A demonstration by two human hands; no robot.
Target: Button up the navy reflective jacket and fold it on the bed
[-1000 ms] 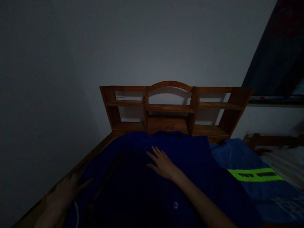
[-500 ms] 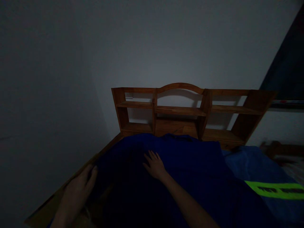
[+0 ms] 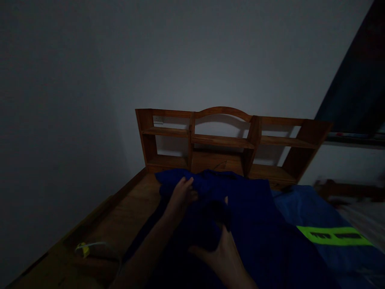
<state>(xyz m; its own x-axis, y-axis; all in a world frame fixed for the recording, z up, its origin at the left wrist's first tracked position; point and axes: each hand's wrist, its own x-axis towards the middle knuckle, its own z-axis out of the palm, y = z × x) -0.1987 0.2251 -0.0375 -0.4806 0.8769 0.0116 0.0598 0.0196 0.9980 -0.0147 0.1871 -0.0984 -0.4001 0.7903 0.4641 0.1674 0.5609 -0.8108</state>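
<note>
A dark blue collared top lies spread in front of the wooden shelf headboard, its collar towards the shelves. My left hand is closed on the cloth of its left side, which is folded inward. Lower and to the right, my right hand has its thumb stretched out to the left, apart from the fingers. Dark cloth covers part of those fingers, and one fingertip shows beyond it. Dim light hides the folds under both hands.
The wooden headboard with open shelves stands against the wall. Bare boards show at the left. A pale cord with a yellow piece lies lower left. A lighter blue garment with a bright yellow-green strip lies at the right.
My left hand has moved right and taken hold of the cloth. The top's left side has come inward, baring boards. My right hand has drawn back towards me, no longer flat on the top.
</note>
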